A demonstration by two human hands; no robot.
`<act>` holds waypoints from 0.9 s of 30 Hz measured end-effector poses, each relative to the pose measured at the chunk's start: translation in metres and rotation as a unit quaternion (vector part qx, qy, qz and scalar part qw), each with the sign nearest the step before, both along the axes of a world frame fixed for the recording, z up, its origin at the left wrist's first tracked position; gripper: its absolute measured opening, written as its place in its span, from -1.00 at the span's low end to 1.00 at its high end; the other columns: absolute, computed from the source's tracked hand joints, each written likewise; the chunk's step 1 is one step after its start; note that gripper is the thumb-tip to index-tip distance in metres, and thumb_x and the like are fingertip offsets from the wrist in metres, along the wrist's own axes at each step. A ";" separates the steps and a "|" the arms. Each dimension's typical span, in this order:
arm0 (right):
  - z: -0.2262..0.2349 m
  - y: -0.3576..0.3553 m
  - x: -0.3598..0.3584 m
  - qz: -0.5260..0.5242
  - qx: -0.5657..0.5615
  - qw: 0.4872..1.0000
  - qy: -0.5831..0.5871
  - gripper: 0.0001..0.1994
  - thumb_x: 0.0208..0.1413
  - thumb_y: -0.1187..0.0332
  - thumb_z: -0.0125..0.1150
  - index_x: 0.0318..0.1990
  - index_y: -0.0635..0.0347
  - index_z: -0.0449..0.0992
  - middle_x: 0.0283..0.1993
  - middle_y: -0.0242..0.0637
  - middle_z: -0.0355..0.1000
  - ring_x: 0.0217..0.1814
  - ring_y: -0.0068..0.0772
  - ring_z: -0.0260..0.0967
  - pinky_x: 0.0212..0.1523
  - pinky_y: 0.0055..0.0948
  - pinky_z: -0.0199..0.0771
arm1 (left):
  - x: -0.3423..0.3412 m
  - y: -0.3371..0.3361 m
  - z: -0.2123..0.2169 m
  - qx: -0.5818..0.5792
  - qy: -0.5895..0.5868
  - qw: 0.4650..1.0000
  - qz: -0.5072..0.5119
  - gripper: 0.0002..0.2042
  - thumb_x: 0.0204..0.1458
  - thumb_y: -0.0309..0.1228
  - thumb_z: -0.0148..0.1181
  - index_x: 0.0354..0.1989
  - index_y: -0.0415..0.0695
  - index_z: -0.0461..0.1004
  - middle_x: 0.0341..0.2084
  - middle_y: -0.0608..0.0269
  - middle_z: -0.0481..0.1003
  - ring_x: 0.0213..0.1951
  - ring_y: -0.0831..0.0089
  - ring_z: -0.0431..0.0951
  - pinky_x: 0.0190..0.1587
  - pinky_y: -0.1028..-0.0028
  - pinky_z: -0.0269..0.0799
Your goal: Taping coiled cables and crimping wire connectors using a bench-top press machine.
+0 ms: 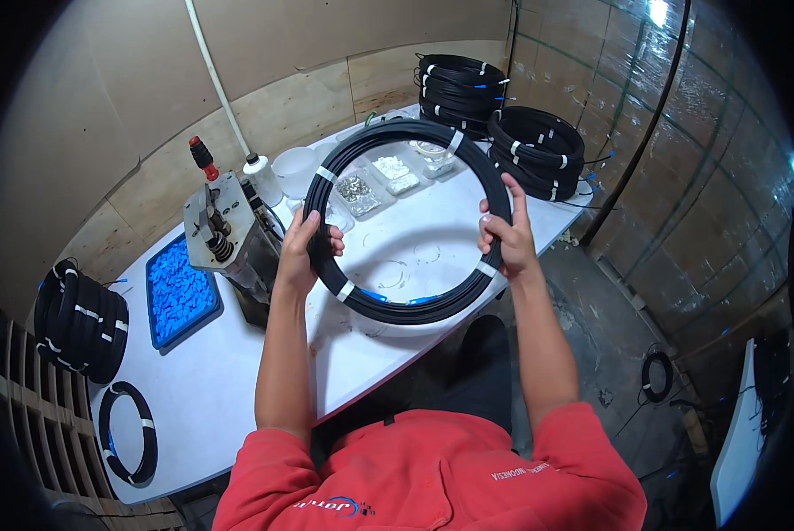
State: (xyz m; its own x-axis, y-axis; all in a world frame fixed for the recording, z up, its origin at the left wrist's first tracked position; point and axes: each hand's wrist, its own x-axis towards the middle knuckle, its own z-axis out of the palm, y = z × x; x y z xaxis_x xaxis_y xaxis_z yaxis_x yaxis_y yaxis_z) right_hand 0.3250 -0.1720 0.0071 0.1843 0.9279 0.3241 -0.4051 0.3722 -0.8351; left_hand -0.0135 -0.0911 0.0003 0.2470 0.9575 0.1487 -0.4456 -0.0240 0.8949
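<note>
A coil of black cable [379, 134], bound with several white bands, is held up above the white table between both hands. My left hand [305, 241] grips its left side, fingers wrapped round the strands. On the opposite side, my right hand [509, 228] is closed round the coil with the thumb at its inner edge. Two blue connectors [423, 301] show along the lower part of the ring. Through the coil's opening I see the table top and part of the small trays behind.
Beside my left forearm stands a metal press [229, 221], with a tray of blue connector parts [181, 288] to its left. Stacked black coils [539, 150] occupy the back right; more coils [80, 320] stand at the left. Clear boxes of small metal parts [359, 192] sit behind the held coil.
</note>
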 end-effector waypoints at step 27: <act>-0.010 0.007 -0.021 -0.049 -0.066 0.996 0.022 -0.66 0.38 0.08 0.12 0.04 0.14 0.30 -0.41 -0.34 0.32 -0.57 -0.48 0.36 -0.52 -0.37 0.51 | 0.010 0.002 -0.028 -0.062 -0.094 0.993 0.021 -0.83 0.17 -0.31 0.29 -0.29 -0.05 0.42 -0.60 0.45 0.33 -0.57 0.61 0.37 -0.49 0.54 0.35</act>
